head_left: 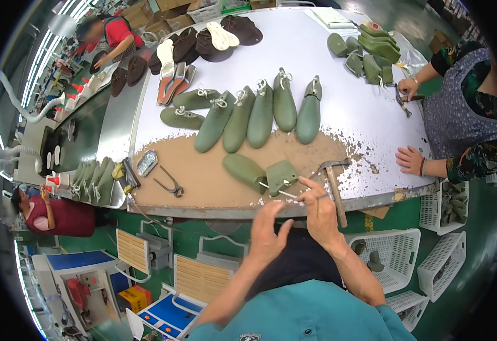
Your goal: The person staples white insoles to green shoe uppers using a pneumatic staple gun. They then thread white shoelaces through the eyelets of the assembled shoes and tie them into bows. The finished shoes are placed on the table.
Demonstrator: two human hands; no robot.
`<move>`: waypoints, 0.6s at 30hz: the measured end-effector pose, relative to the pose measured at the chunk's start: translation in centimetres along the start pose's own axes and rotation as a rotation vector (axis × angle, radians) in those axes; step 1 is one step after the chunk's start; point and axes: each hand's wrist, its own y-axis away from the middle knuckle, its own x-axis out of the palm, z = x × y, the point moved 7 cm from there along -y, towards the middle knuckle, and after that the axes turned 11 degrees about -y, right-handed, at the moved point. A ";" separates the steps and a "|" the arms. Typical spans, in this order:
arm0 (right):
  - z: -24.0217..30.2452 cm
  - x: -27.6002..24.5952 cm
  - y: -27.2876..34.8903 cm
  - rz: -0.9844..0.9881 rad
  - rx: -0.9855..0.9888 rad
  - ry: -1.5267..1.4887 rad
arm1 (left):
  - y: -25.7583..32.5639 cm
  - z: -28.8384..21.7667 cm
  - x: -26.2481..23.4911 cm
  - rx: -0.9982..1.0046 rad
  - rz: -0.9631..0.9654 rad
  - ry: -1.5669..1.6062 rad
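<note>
In front of me on the brown, worn patch of the table lies a green shoe last in two parts: the long forepart (243, 170) and the separate heel block (281, 173). A white cord (286, 194) runs from the parts toward my right hand (321, 219), whose thumb and fingers close on its end. My left hand (268, 233) hovers just off the table edge, fingers stretched and thumb apart, holding nothing. A claw hammer (336, 196) with a wooden handle lies right beside my right hand. Beyond the parted last stand several whole green lasts (239, 122) with white cords tied on top.
Pincers (170, 183) and a yellow-black tool (125, 177) lie at the left. Dark shoes (186, 45) and more lasts (377, 42) sit farther back. At the right a co-worker's hand holds a hammer (405, 99). White crates (393, 256) stand on the floor.
</note>
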 end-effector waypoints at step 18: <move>2.4 3.0 -6.4 -0.097 0.327 -0.079 | -12.2 14.9 6.7 0.272 0.237 -0.169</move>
